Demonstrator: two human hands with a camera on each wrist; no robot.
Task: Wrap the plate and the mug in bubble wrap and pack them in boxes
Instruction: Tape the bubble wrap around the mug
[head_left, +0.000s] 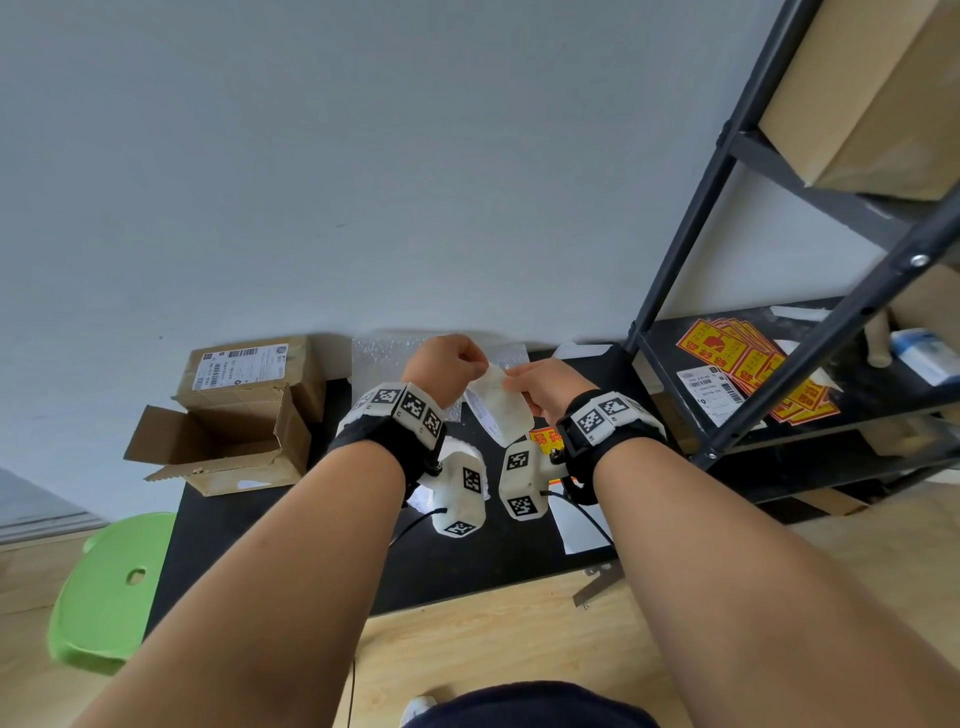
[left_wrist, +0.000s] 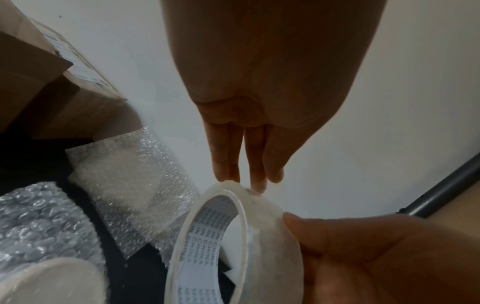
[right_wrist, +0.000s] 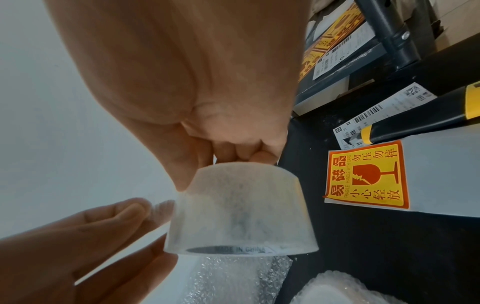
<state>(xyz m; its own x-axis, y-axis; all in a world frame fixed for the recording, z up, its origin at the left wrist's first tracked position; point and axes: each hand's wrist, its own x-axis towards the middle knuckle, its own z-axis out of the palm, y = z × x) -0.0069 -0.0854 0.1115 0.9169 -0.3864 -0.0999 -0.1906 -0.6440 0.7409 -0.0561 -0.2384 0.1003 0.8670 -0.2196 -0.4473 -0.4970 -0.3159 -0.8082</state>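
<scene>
Holding tape roll (head_left: 497, 410) btwn L hand (head_left: 445, 368) & R hand (head_left: 549, 387).

Plain pale grey wall (head_left: 363, 156) behind a black desk (head_left: 457, 566), evenly lit. Light wood floor (head_left: 493, 634) below the desk. Right of the desk, dark metal shelving rack (head_left: 810, 374) with cardboard on its upper level and yellow-red stickers (head_left: 737, 353) on a lower shelf. Left of the desk, green plastic stool (head_left: 109, 587).
</scene>
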